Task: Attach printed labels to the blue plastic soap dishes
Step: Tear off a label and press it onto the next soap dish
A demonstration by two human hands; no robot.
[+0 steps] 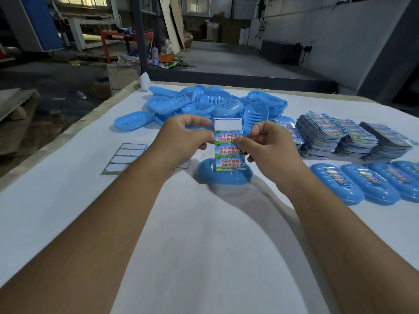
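Left hand [186, 139] pinches label sheet [229, 146] at its left edge. Right hand [267, 146] pinches the second label at the sheet's right edge, apparently peeling. Sheet hangs upright, long axis vertical. Target soap dish [224, 175] lies on the table [204, 234] directly below the sheet, long axis left-right, both hands equally near. Open room nearward; labelled dishes [362, 186] to the right, unlabelled pile [210, 103] behind, spent backing [127, 157] left.
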